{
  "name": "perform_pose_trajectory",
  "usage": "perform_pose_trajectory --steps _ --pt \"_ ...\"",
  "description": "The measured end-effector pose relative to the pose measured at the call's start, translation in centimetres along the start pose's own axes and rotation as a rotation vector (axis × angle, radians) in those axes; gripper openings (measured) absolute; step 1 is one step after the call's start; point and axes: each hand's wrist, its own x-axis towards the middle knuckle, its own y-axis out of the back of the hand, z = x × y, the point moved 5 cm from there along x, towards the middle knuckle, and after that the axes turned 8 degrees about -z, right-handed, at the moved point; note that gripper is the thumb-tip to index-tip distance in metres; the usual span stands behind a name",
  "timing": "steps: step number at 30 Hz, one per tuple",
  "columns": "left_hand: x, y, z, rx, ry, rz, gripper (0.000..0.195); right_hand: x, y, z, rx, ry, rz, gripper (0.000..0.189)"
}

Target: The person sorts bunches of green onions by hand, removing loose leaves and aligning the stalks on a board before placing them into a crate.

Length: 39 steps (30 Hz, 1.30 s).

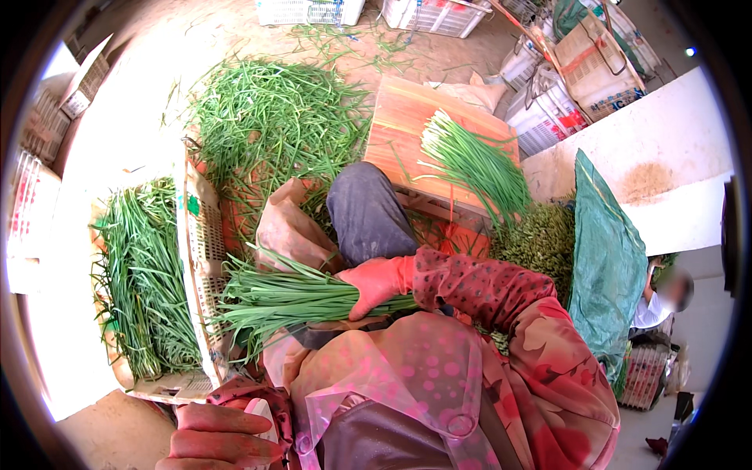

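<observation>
My right hand (378, 286), in a red rubber glove, is closed over a bunch of garlic chives (288, 296) across my lap. The green leaf ends fan out to the left, and the other end runs under my hand and forearm. Low at the left, my left hand (220, 436) wears the same kind of glove. Its fingers curl around a small pale pink and white object (261, 414), mostly hidden. Beyond my knee, another chive bunch (479, 161) lies on a low wooden board (393, 126), white stem ends pointing away from me.
A plastic crate (200, 258) full of chives (144, 282) stands at my left. Loose leaves (276, 117) are heaped ahead. Right of me lie a stem pile (534, 244) and a green woven sheet (605, 264). Several crates (543, 111) stand farther back; a person (649, 308) is far right.
</observation>
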Motion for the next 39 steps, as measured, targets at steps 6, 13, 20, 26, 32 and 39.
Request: perform_pose_trajectory --steps 6,13,20,26,32,39 --pt "-0.5 0.1 0.5 0.014 0.016 0.014 0.03 -0.2 0.1 -0.1 -0.015 -0.027 0.006 0.068" --pt "-1.7 -0.2 1.0 0.027 0.014 0.037 0.033 -0.4 0.0 -0.7 0.017 0.015 -0.006 0.067" --pt "-3.4 -0.4 1.7 0.009 -0.007 0.078 0.031 -0.9 0.1 -1.7 0.031 -0.024 0.004 0.066" --pt "-4.2 -1.4 2.6 0.093 0.059 0.189 0.029 -0.7 -0.1 -1.8 -0.023 -0.065 -0.017 0.067" --pt "-4.8 -1.9 3.1 0.171 0.028 0.291 0.029 -0.4 -0.4 -1.6 -0.046 -0.028 -0.02 0.068" --pt "-4.6 -1.7 3.2 0.165 0.071 0.277 0.027 -0.7 -0.4 -1.6 -0.046 -0.028 -0.005 0.069"
